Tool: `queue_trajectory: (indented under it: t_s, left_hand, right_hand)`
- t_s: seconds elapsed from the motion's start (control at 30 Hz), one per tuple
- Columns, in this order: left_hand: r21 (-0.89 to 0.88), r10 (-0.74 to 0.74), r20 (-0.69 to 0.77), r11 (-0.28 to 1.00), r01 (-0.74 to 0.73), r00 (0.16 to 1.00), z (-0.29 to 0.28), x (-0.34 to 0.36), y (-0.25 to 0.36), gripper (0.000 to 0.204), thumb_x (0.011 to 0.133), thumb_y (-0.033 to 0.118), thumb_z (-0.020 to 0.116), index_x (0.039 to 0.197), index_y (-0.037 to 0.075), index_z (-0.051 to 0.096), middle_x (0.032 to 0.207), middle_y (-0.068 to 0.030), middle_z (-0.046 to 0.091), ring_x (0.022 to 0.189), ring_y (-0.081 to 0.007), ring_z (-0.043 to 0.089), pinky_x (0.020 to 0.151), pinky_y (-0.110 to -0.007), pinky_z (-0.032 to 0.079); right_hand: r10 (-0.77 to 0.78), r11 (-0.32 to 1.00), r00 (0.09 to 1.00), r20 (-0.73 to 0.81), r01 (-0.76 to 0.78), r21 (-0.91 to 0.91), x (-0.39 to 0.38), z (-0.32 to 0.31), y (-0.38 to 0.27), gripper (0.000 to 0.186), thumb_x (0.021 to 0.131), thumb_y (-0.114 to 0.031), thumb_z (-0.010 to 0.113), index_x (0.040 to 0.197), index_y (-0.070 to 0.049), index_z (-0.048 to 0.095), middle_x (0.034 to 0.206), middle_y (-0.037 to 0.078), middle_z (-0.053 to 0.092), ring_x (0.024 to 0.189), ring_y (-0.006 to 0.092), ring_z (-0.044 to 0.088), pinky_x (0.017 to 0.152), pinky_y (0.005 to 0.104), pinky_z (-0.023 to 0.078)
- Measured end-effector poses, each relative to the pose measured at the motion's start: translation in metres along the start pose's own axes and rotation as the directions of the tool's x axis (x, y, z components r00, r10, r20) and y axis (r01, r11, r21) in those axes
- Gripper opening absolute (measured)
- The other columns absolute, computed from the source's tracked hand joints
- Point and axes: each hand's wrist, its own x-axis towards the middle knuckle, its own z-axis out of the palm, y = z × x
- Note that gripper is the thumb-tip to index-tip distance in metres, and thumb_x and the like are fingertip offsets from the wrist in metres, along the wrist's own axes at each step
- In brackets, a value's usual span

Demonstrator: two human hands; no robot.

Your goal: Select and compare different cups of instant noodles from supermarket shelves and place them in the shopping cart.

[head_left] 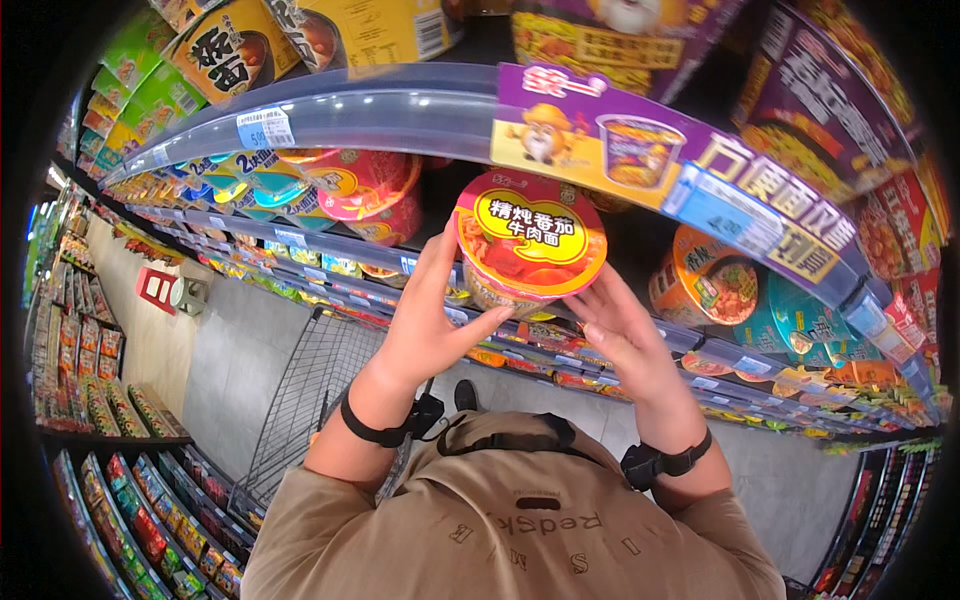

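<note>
- Left hand: half curled, fingers along the near-left side of a noodle cup, thumb low by its base.
- Right hand: loosely cupped at the lower right side, thumb off the cup. Grip looks light, shared by both hands.
- Cup sits between the hands, just below the upper shelf edge, lid tipped toward the wearer. Whether its base is clear of the lower shelf, cannot tell.
- Judgement: best kept by the firm sides, no squeezing the lid, rim clear of the edge above.
- Lid label: dark lettering on yellow, red surround, food picture; legible.
- Promo strip: purple and yellow, cartoon figure, blue price tag.
- Beyond: pink-lidded cup, orange cup, both printed.
</note>
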Motion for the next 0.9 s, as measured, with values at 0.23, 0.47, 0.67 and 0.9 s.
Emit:
queue_trajectory:
  t_s: [0.23, 0.47, 0.67, 0.9]
  left_hand:
    - [-0.091, -0.098, -0.028, 0.991, 0.095, 0.995, -0.003, 0.025, -0.043, 0.097, 0.08, 0.015, 0.088, 0.156, -0.003, 0.03, 0.149, -0.0224, 0.052, 0.14, -0.0316, 0.051, 0.115, -0.041, 0.039]
    - [-0.023, -0.1, 0.001, 0.995, 0.1, 0.995, -0.01, 0.031, -0.066, 0.089, 0.08, 0.012, 0.087, 0.151, -0.004, 0.036, 0.14, -0.0251, 0.056, 0.132, -0.04, 0.055, 0.11, -0.043, 0.044]
    - [0.012, -0.141, 0.047, 0.99, 0.14, 0.989, -0.018, 0.024, -0.074, 0.094, 0.085, 0.019, 0.084, 0.153, -0.011, 0.028, 0.146, -0.0328, 0.048, 0.138, -0.0462, 0.047, 0.113, -0.046, 0.041]
    - [0.064, -0.121, -0.045, 0.99, 0.124, 0.992, -0.021, 0.016, -0.068, 0.087, 0.084, 0.014, 0.084, 0.152, -0.008, 0.034, 0.142, -0.0294, 0.054, 0.135, -0.0441, 0.052, 0.111, -0.045, 0.043]
  right_hand:
    - [-0.09, 0.992, 0.991, -0.1, 0.081, -0.096, 0.05, 0.008, 0.015, 0.081, 0.096, 0.002, 0.056, 0.163, 0.002, 0.011, 0.169, 0.016, 0.019, 0.158, 0.0297, 0.017, 0.128, 0.048, 0.015]
    - [-0.021, 0.994, 0.991, -0.131, 0.007, -0.109, 0.067, 0.007, 0.031, 0.079, 0.095, 0.006, 0.058, 0.162, 0.002, 0.015, 0.168, 0.015, 0.02, 0.158, 0.0269, 0.016, 0.129, 0.0461, 0.014]
    - [0.026, 0.988, 0.995, -0.096, -0.04, -0.147, 0.075, 0.013, 0.032, 0.081, 0.095, 0.006, 0.058, 0.162, 0.003, 0.013, 0.168, 0.016, 0.02, 0.158, 0.0265, 0.016, 0.129, 0.0457, 0.014]
    - [0.021, 0.98, 0.996, -0.091, -0.039, -0.197, 0.078, 0.014, 0.038, 0.083, 0.095, 0.008, 0.056, 0.164, 0.0, 0.01, 0.17, 0.017, 0.017, 0.159, 0.0268, 0.014, 0.129, 0.0449, 0.015]
